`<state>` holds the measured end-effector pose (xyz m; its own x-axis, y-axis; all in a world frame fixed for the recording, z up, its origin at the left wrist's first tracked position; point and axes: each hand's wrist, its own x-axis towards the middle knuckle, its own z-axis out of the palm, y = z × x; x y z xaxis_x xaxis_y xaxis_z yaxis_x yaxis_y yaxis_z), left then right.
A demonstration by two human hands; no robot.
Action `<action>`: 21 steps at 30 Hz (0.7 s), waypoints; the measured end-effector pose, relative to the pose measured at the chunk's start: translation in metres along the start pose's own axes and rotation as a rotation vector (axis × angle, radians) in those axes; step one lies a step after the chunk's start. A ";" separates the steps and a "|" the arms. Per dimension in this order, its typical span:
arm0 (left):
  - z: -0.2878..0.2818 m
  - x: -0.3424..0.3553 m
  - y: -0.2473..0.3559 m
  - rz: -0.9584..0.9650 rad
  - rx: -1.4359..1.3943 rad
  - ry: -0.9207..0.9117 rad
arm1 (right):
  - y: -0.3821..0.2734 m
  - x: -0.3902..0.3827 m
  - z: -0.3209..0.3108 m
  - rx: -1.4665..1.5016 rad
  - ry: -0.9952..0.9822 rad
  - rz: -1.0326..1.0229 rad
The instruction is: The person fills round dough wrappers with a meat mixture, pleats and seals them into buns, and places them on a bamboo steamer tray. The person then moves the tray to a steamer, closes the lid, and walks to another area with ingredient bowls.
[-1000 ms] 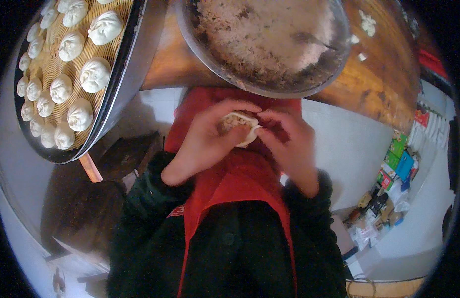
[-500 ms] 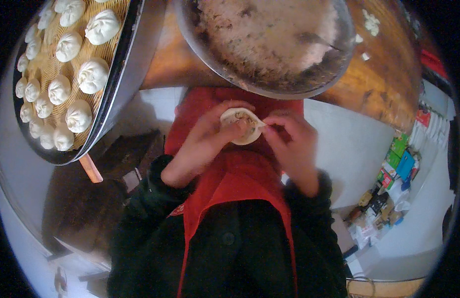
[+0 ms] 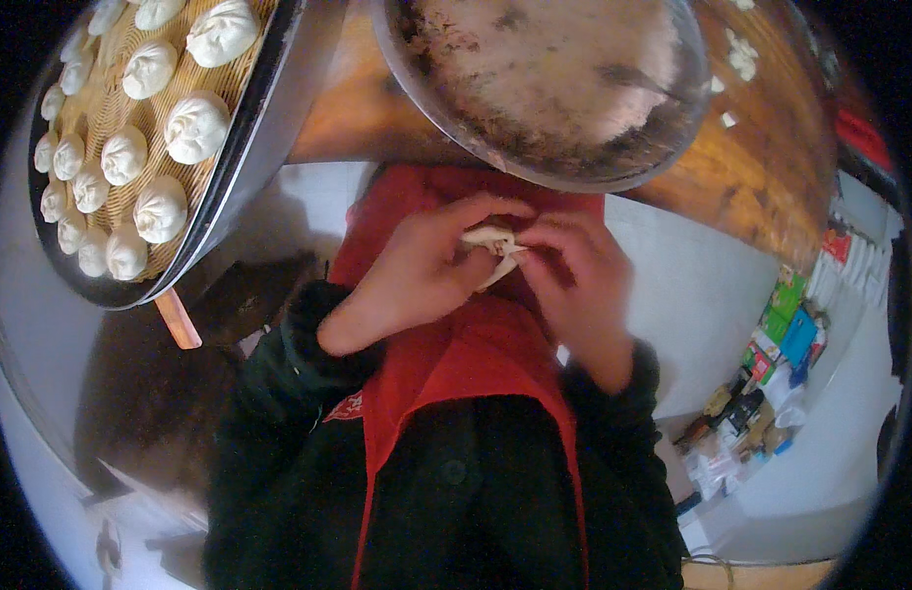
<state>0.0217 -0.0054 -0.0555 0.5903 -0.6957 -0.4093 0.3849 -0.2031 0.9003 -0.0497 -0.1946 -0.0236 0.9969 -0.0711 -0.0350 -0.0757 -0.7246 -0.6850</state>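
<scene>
My left hand (image 3: 436, 261) cups a filled round of pale dough (image 3: 492, 239) in front of the red apron (image 3: 456, 344), its thumb pressed into the middle. My right hand (image 3: 564, 275) pinches the dough's right edge between thumb and forefinger. The dough's opening is narrow and partly hidden by my fingers. Just beyond my hands, a large metal bowl (image 3: 408, 72) holds minced filling (image 3: 535, 69) with a utensil in it, partly blurred.
At upper left a black-rimmed pan (image 3: 205, 235) with a wooden handle carries a woven mat (image 3: 166, 143) holding several pleated buns (image 3: 195, 128). Dough bits (image 3: 741, 54) lie on the wooden table (image 3: 751, 177) at right. Assorted packages (image 3: 790, 324) are piled beyond the table's right edge.
The dough round has folded and narrowed between my hands, hiding more of its filling. My left fingers have closed further over it. The bowl and pan appear shifted slightly in view.
</scene>
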 end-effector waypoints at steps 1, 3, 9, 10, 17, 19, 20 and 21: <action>0.000 0.000 0.001 0.055 0.093 0.009 | 0.000 0.000 0.001 -0.013 -0.022 0.002; 0.000 -0.001 0.001 0.135 0.115 0.121 | -0.002 -0.001 0.003 -0.042 -0.059 -0.043; 0.004 -0.016 -0.006 -0.101 -0.506 0.055 | -0.006 -0.001 0.005 0.118 -0.010 0.157; 0.006 -0.016 -0.008 -0.134 -0.575 0.045 | -0.006 0.000 0.005 0.087 -0.022 0.095; 0.004 -0.012 -0.007 -0.127 -0.413 -0.013 | -0.004 0.002 0.005 0.020 -0.005 -0.001; -0.003 -0.007 -0.005 -0.080 -0.225 -0.053 | -0.005 0.003 0.004 0.012 -0.025 -0.013; -0.006 -0.006 -0.004 -0.044 -0.141 -0.084 | -0.006 0.003 0.002 0.021 -0.045 -0.011; -0.009 -0.004 -0.003 -0.018 -0.054 -0.110 | -0.006 0.003 0.001 0.028 -0.061 0.017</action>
<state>0.0245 0.0044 -0.0575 0.5025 -0.7645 -0.4038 0.4339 -0.1809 0.8826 -0.0458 -0.1900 -0.0202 0.9951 -0.0404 -0.0905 -0.0927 -0.7042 -0.7040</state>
